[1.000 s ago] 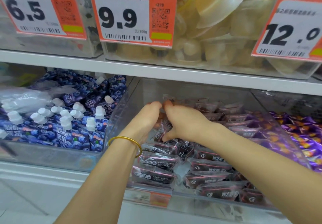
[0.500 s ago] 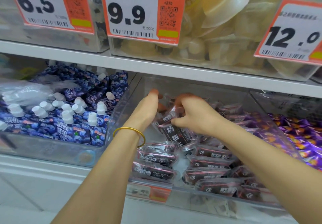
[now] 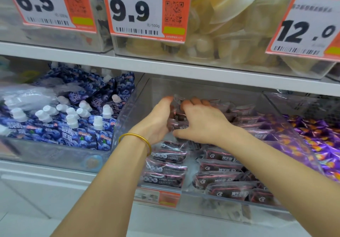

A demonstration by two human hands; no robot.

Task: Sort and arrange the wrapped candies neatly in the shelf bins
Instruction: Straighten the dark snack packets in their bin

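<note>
My left hand and right hand meet toward the back of the middle clear bin, under the white shelf. Between them is a small stack of wrapped candies. The left hand is narrow, its palm and nearly straight fingers laid flat against the left side of the stack. The right hand curls over the top of it, with the thumb stretched along underneath. A gold bangle sits on my left wrist.

The packets are dark maroon with clear sealed ends. More of the same kind lie flat in the front of this bin in two columns, a left column and a right column. Others are lined up behind my right hand along the bin's right side. An orange label is fixed to the bin's front edge.

The bin to the left holds blue spouted pouches with white caps, standing upright. The bin to the right holds purple-wrapped sweets. On the level above, clear bins carry orange price tags; the middle tag reads 9.9, and pale yellow jelly cups are piled behind it.
</note>
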